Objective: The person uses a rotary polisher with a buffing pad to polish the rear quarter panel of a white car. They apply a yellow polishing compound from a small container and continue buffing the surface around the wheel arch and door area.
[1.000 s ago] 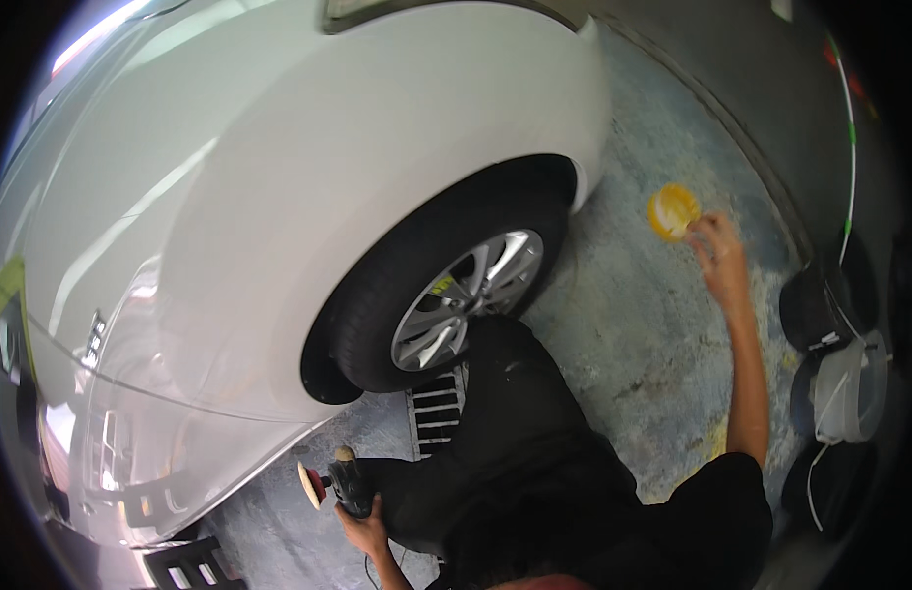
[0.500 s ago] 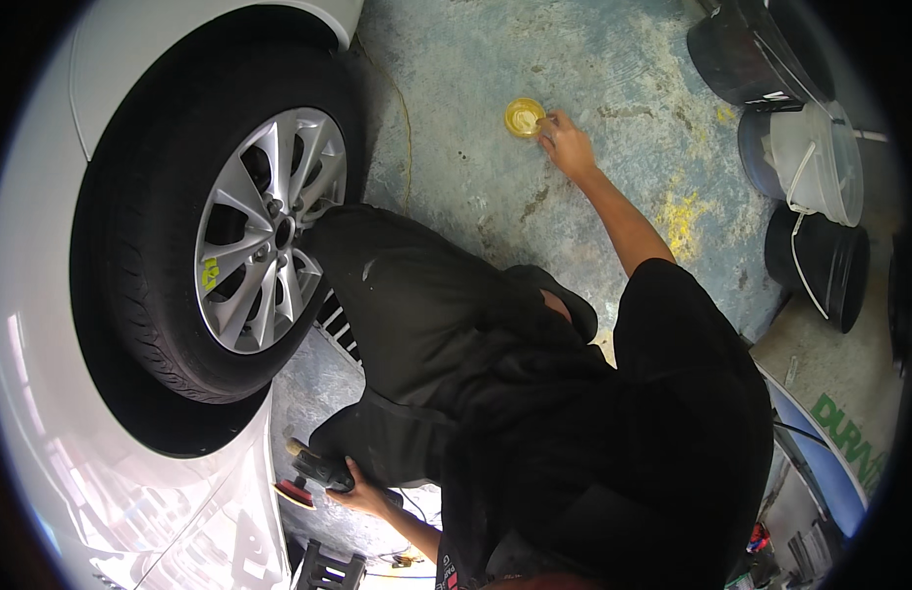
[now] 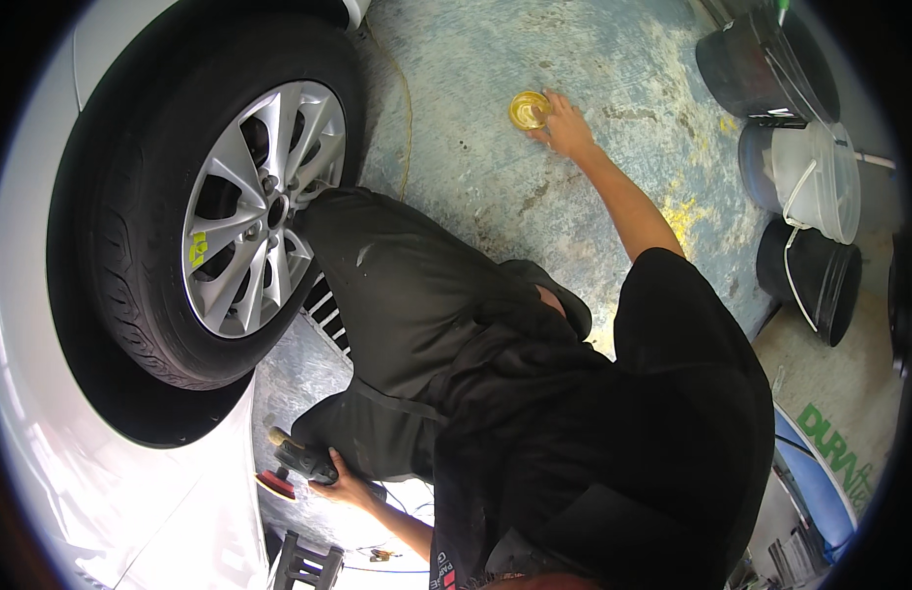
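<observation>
My left hand (image 3: 345, 486) is closed around the black body of a hand-held power polisher (image 3: 296, 458). Its round red-edged pad (image 3: 276, 484) points at the white car's lower side panel, close to it. Far to the right, my right hand (image 3: 566, 128) reaches down to a small round yellow tub (image 3: 529, 111) on the floor. The fingers and thumb curl around the tub's right side, partly over its rim. Pale contents show inside the tub. My legs, in dark trousers, are bent beside the car's wheel (image 3: 269, 211).
The white car (image 3: 171, 501) fills the left side. Black buckets (image 3: 820, 280) and a clear bucket (image 3: 810, 177) stand along the right. A dark slatted step (image 3: 308, 565) is near the lower edge. Paint-stained concrete floor (image 3: 456, 69) lies ahead.
My right hand has closed further around the tub, its fingers now spread along the side. My left hand keeps the polisher; the whole view has shifted slightly.
</observation>
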Demonstrator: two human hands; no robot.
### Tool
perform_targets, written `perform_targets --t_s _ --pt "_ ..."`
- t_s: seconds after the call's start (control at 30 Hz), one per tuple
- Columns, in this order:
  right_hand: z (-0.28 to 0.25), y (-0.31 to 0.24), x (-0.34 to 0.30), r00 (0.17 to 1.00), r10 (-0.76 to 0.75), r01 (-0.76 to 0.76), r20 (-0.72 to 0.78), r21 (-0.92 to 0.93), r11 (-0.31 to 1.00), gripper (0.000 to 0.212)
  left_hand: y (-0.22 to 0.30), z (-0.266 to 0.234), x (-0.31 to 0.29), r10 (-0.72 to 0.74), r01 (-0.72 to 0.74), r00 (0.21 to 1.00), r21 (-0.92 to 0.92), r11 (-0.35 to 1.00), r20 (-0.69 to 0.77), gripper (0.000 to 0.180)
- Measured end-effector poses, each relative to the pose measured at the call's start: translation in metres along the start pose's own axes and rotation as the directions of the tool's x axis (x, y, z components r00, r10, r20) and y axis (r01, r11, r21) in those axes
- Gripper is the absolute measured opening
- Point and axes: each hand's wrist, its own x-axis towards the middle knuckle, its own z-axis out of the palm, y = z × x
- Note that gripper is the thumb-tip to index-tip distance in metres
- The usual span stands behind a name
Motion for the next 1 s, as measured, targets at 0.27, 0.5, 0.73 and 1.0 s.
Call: perform_targets --t_s 0.27,0.5,0.73,1.0 --pt "0.004 -0.001 0.000 0.994 0.070 -0.042 -0.079 0.308 0.950 0.060 0.017 -0.003 0.000 0.015 -0.015 1.000 -0.031 0.999 -0.003 0.121" --pt "0.001 -0.015 0.013 0.974 0.184 -0.143 -0.131 0.270 0.952 0.083 0.035 -0.010 -0.005 -0.057 0.059 0.998 -0.057 0.997 0.031 0.120" --pt "0.022 -0.048 0.044 0.930 0.338 -0.303 -0.147 0.217 0.928 0.076 0.014 -0.003 -0.006 -0.048 0.048 0.998 0.008 0.999 -0.029 0.120" --pt "0.039 -0.046 0.037 0.877 0.441 -0.369 -0.191 0.318 0.873 0.052 0.016 0.000 0.004 0.000 0.000 1.000 -0.019 1.000 0.004 0.118"
